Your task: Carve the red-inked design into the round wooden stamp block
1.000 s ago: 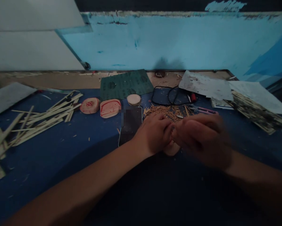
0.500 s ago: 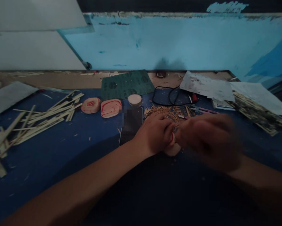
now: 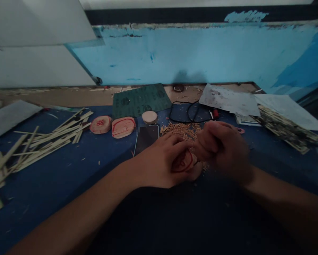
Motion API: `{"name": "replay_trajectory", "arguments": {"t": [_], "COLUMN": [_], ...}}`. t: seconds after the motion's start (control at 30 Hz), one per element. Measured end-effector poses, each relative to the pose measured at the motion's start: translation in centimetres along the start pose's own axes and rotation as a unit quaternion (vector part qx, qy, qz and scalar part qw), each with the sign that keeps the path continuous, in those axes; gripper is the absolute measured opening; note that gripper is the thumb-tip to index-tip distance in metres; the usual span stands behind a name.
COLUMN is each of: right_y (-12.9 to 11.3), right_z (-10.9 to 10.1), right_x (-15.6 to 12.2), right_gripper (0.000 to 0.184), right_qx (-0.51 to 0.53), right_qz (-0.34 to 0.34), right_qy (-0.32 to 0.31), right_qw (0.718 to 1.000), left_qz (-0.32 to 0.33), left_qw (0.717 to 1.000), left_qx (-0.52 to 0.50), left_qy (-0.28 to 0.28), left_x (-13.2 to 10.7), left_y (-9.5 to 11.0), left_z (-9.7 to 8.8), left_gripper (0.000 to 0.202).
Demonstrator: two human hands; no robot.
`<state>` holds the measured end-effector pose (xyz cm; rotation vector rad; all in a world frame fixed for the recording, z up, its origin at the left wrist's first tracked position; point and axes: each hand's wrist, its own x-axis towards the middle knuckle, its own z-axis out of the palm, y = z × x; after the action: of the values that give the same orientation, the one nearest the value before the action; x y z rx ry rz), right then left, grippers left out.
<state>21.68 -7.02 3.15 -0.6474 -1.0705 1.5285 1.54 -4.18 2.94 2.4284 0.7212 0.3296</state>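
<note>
In the head view, my left hand (image 3: 164, 156) is closed around a small pale wooden piece (image 3: 183, 162) drawn with red lines. Its thumb lies along the near edge and its fingers curl over the far side. My right hand (image 3: 219, 148) makes a fist just to the right, close against the piece. A thin dark tool tip (image 3: 196, 163) shows below this fist, by the wood; the rest of the tool is hidden in the fingers. Under the hands lies another pale wooden disc (image 3: 195, 173), partly covered. Brown wood shavings (image 3: 181, 129) are heaped behind the hands.
A phone (image 3: 147, 139) lies left of my left hand. Two red-marked wooden blocks (image 3: 123, 127) and a plain round one (image 3: 149, 117) stand behind it. Thin wood strips (image 3: 52, 136) spread at left. Green sandpaper (image 3: 141, 100), a black cord (image 3: 180, 120) and papers (image 3: 229, 99) lie along the back.
The view has tilted up slightly. My left hand has turned, so the red-lined face of the piece shows more. My right fist has shifted left and is less blurred.
</note>
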Motion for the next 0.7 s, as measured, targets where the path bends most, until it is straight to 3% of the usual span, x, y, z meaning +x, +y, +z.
{"name": "replay_trajectory", "arguments": {"t": [0.17, 0.3, 0.47, 0.63, 0.7], "right_y": [-0.5, -2.7, -6.6, -9.1, -9.2], "right_z": [-0.8, -1.3, -1.8, -2.1, -2.0], "right_x": [0.1, 0.0, -0.9, -1.3, -1.5], "right_gripper": [0.048, 0.043, 0.032, 0.031, 0.023], "right_qx": [-0.043, -0.233, -0.532, -0.635, -0.681], "right_qz": [0.019, 0.031, 0.015, -0.005, 0.004], "right_qy": [-0.014, -0.077, -0.116, -0.194, -0.22], "right_qw": [0.999, 0.969, 0.839, 0.748, 0.698], "left_qz": [0.003, 0.015, 0.03, 0.05, 0.059], "left_qw": [0.999, 0.998, 0.998, 0.996, 0.996], "left_qx": [-0.035, -0.054, -0.057, -0.054, -0.052], "left_qy": [0.008, 0.014, 0.02, 0.042, 0.042], "left_x": [-0.5, -0.5, -0.4, -0.1, 0.0], "left_y": [-1.0, -1.8, -1.9, -2.5, -2.8], "left_z": [0.1, 0.1, 0.3, 0.8, 1.0], "left_gripper": [0.06, 0.06, 0.057, 0.064, 0.064]}}
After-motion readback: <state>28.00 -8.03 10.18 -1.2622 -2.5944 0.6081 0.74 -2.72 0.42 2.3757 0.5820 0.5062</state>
